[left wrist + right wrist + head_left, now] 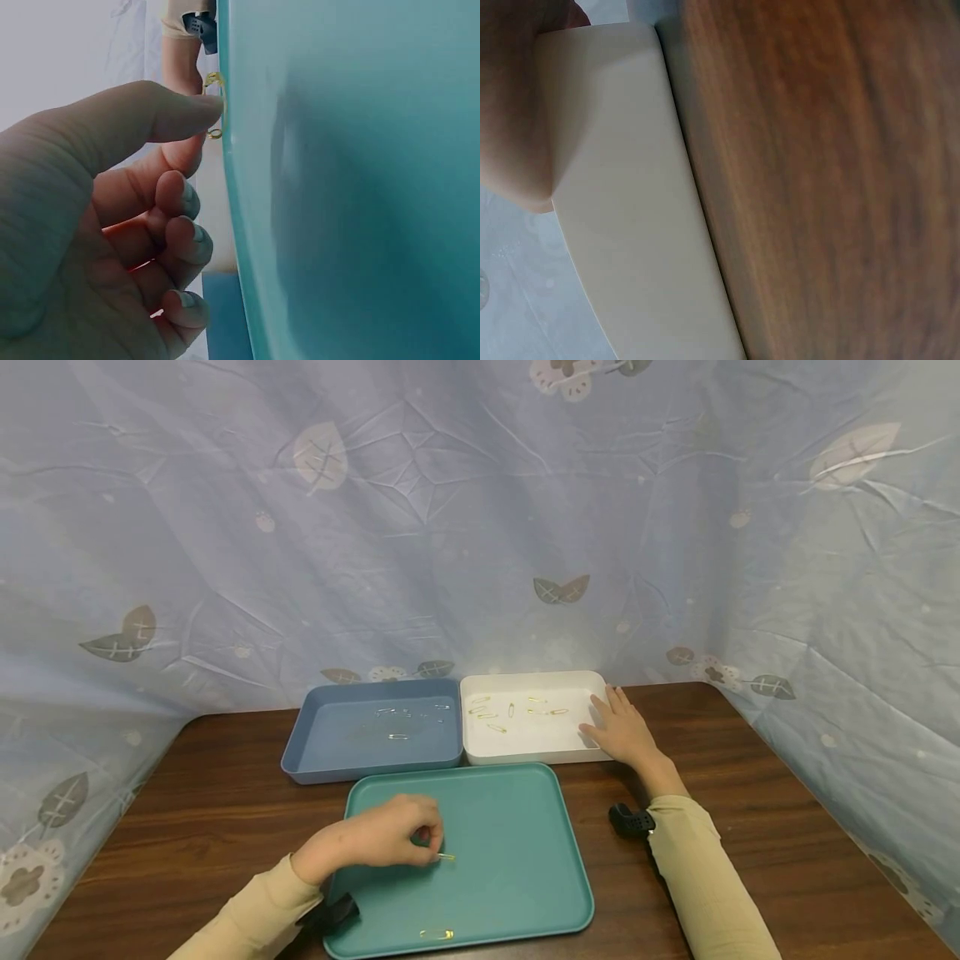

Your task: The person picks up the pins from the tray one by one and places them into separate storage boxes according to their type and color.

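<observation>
3 trays on wood desk (750,827): teal (517,860) near, blue (352,752) far-left, white (525,747) far-right. Left hand (375,842) pinches pin (446,857); right hand (622,727) flat on white rim. Leaf-print sheet (480,527) behind.

— What sort of place is this?
— A makeshift recording booth: a leaf-print sheet (480,527) hangs round a wooden table (750,793).
— Anything else?
— Three sorting trays: blue (300,747), white (525,747), teal (525,860).
</observation>
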`<action>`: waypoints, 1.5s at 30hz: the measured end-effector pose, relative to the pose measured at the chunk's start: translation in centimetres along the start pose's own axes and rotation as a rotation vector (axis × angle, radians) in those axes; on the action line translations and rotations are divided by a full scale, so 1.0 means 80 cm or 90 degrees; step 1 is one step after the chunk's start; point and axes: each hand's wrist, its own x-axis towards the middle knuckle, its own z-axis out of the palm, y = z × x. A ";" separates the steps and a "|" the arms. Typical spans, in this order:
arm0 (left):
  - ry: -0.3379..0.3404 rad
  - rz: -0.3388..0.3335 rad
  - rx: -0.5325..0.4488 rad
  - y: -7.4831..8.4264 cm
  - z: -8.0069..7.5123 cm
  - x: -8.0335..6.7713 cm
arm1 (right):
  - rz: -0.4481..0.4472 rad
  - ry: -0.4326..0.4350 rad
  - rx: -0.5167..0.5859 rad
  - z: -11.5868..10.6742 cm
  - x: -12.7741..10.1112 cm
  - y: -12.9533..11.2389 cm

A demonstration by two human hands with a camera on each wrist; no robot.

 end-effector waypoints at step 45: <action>0.237 -0.003 0.203 -0.006 -0.047 0.163 | 0.001 0.007 0.011 -0.001 0.001 -0.001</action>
